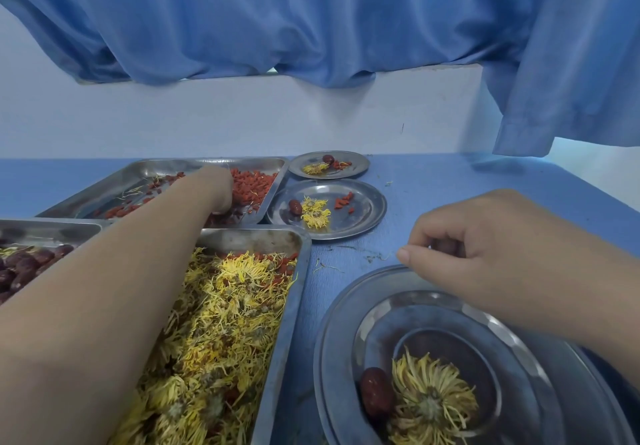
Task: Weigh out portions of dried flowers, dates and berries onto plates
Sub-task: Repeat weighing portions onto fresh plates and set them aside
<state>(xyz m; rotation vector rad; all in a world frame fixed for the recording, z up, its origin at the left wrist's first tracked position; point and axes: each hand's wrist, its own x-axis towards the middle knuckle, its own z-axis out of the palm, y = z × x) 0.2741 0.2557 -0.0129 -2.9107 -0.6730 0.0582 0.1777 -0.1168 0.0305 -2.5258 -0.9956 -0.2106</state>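
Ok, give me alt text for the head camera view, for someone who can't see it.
A person's left hand reaches into a tray of red berries while the right hand hovers, curled, over a near plate holding one date and a dried flower. A middle plate and a far plate already hold all three.

No legible text, label or number anywhere.

Bare arms at work: the left reaches far forward, the right is held closer in.
The left forearm (114, 271) runs diagonally up from the lower left, and the left hand (218, 188) is turned palm down with its fingertips hidden. The right hand (464, 254) hovers knuckles up, fingers curled inward and thumb (415, 258) pointing left; whether it holds anything is unclear.
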